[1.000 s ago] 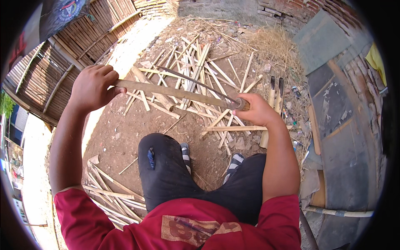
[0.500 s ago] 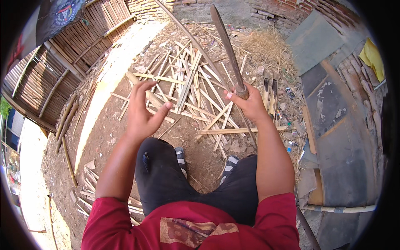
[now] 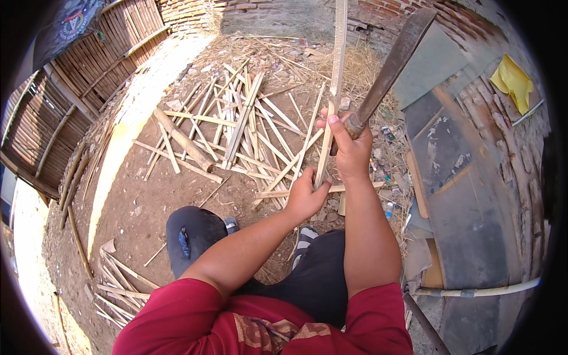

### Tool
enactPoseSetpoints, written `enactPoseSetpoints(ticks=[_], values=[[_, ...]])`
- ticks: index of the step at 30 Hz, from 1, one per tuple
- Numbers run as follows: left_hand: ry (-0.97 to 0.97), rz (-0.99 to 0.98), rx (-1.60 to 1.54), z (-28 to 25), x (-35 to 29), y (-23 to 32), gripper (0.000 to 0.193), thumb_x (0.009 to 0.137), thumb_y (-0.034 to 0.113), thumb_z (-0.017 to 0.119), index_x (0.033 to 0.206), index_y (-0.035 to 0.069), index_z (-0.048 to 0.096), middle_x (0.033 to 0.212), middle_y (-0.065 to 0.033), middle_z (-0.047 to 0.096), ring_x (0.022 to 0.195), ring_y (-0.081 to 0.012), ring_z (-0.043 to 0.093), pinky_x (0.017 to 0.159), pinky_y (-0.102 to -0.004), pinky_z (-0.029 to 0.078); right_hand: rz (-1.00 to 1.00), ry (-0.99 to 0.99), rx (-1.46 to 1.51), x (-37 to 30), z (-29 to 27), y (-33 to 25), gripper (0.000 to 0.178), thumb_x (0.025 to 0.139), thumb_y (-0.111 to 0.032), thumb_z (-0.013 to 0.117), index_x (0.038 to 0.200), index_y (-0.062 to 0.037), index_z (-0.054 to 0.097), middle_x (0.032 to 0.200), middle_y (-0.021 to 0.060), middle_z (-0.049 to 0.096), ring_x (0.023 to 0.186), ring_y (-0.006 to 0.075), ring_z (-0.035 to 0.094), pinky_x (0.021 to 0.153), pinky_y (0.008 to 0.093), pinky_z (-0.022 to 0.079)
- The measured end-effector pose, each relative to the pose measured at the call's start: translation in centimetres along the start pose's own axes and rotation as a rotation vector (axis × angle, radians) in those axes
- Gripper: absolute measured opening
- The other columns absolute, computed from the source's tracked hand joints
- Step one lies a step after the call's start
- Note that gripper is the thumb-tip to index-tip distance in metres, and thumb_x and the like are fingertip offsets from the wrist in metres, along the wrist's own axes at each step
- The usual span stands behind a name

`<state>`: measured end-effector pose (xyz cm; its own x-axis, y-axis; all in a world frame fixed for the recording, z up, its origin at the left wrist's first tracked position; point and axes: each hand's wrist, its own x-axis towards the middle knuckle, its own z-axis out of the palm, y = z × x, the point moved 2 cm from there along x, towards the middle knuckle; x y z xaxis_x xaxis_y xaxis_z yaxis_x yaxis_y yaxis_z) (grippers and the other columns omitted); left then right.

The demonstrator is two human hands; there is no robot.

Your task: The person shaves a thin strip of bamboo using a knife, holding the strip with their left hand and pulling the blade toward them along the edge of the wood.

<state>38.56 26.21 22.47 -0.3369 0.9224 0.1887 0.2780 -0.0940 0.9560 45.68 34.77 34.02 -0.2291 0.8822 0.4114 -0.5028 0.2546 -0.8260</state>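
Observation:
My right hand (image 3: pixel 354 149) is closed round the handle of a machete (image 3: pixel 395 68), its broad dark blade tilted up and to the right. The thumb and fingers of that same hand also pinch a long pale bamboo strip (image 3: pixel 337 65), which stands nearly upright in front of me. Lower down, my left hand (image 3: pixel 306 196) grips the strip near its bottom end. Beyond my hands, a loose heap of split bamboo strips (image 3: pixel 245 121) lies crisscrossed on the dirt. A thicker round bamboo pole (image 3: pixel 184 140) rests at the heap's left side.
More thin strips (image 3: pixel 121 290) lie on the ground at my lower left. A bamboo fence (image 3: pixel 118 62) stands at the far left, a brick wall (image 3: pixel 251 12) at the back. Dark sheets (image 3: pixel 479 236) and a yellow sheet (image 3: pixel 513 83) lie along the right, near dry straw (image 3: pixel 370 62).
My left hand has come down and right, from open in the air to a grip on the strip. The strip has swung more upright, and the machete now leans right.

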Motion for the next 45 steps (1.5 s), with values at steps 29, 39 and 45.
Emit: enactPoseSetpoints(ticks=[29,39,45], values=[[0.279,-0.483,0.932,-30.8,-26.2,4.2,0.054,0.089,0.050,0.072,0.076,-0.001,0.059,0.059,-0.0204,0.057,0.055,-0.0377,0.060,0.056,-0.0466,0.046,-0.079,-0.739,-1.236,-5.0,5.6,3.6,0.035,0.083,-0.030,0.079,0.107,-0.0073,0.067,0.089,0.0191,0.070,0.087,0.0402,0.069,0.075,0.0489,0.055],[0.305,-0.425,0.818,-30.7,-28.4,0.5,0.054,0.103,0.048,0.052,0.080,0.000,0.058,0.067,-0.0244,0.059,0.066,-0.0453,0.061,0.061,-0.0511,0.046,0.055,-1.144,-1.145,-7.8,9.0,4.7,0.040,0.083,-0.030,0.078,0.115,-0.0095,0.067,0.093,0.0208,0.072,0.093,0.0384,0.070,0.080,0.0461,0.055],[0.272,-0.432,0.813,-30.4,-27.5,1.0,0.052,0.105,0.045,0.049,0.081,0.000,0.058,0.069,-0.0258,0.060,0.069,-0.0477,0.061,0.063,-0.0523,0.046,0.125,-0.591,-1.067,-4.2,3.3,9.0,0.039,0.085,-0.031,0.077,0.116,-0.0092,0.069,0.097,0.0213,0.072,0.097,0.0371,0.070,0.083,0.0455,0.055]])
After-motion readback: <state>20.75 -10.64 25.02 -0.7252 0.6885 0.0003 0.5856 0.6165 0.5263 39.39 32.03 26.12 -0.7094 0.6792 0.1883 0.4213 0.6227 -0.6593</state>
